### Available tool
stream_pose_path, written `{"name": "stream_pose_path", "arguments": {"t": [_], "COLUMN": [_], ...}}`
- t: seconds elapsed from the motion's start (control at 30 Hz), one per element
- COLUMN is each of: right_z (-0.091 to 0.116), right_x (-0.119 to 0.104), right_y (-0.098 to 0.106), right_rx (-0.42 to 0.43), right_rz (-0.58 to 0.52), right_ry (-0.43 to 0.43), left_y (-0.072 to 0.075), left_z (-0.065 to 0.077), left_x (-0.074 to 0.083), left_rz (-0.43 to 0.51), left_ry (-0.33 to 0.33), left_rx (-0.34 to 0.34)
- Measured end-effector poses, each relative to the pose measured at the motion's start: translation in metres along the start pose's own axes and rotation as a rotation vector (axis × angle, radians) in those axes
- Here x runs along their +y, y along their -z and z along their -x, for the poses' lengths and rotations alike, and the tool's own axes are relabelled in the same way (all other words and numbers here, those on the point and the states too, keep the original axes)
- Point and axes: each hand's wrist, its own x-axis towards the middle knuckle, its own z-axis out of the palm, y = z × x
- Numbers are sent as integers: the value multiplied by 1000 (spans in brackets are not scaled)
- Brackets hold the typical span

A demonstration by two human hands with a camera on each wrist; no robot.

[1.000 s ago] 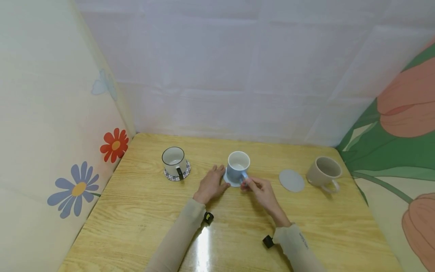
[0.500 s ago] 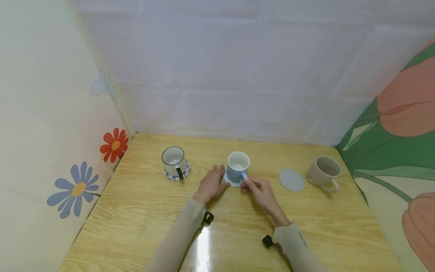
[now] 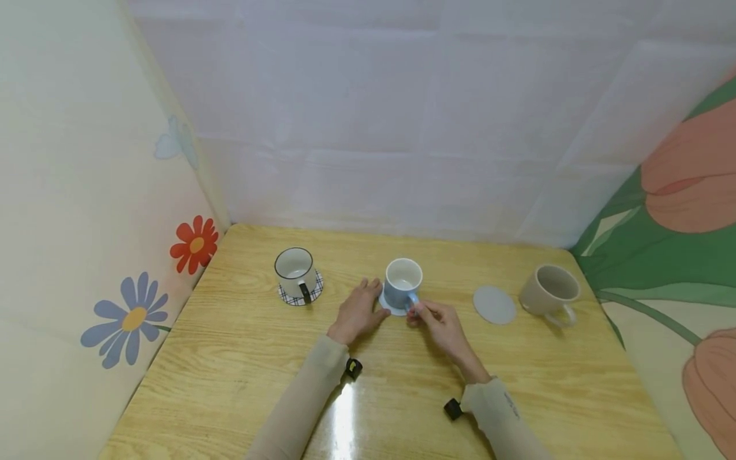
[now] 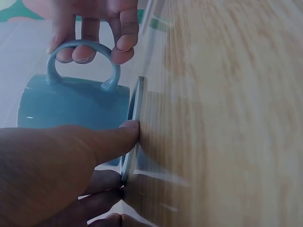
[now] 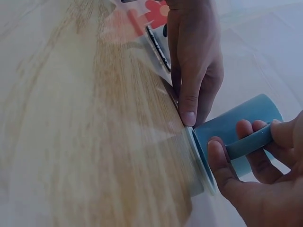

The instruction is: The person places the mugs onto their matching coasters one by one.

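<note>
In the head view, a light blue mug point(image 3: 403, 292) with a white inside stands upright over a pale blue round coaster point(image 3: 395, 312). My right hand point(image 3: 445, 327) holds the mug's handle point(image 5: 250, 143) between thumb and fingers. My left hand point(image 3: 358, 313) lies on the table left of the coaster, fingers extended. Its thumb point(image 4: 116, 139) touches the coaster's edge point(image 4: 138, 99) in the left wrist view, with a fingertip at the rim farther along. The mug's base is at the coaster's face; whether it rests fully flat, I cannot tell.
To the left, a white mug point(image 3: 292, 281) with a black rim and handle stands on a checked coaster point(image 3: 315, 292). A grey round coaster point(image 3: 494, 305) lies on the right, beside a beige mug point(image 3: 540, 297). Fabric walls point(image 3: 374, 115) border the wooden table point(image 3: 230, 383).
The blue mug's rim has shifted very slightly downward in the head view. Both hands stay almost where they were, the right still holding the handle.
</note>
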Motion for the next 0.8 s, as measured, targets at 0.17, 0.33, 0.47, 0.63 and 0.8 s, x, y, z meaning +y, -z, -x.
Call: {"name": "stream_pose_path", "arguments": {"t": [0.17,0.33,0.47,0.63,0.8], "right_z": [0,0,0,0,0], "right_x": [2,4,4,4,4], "right_y": [-1,-1,-1,0,1], "right_rx": [3,-4,-6,-11,-38], "right_rz": [3,-2,-2,-15,-33], "right_ry": [0,10,7,-19,-14], "left_y": [1,1,0,0,0], "left_z": [0,0,0,-1,0], "left_x": [1,1,1,1,0], "left_rz": [4,-1,1,-1,0], "left_ry": [5,5,5,11,12], "left_rx": [-4,-1,1,-4,-8]}}
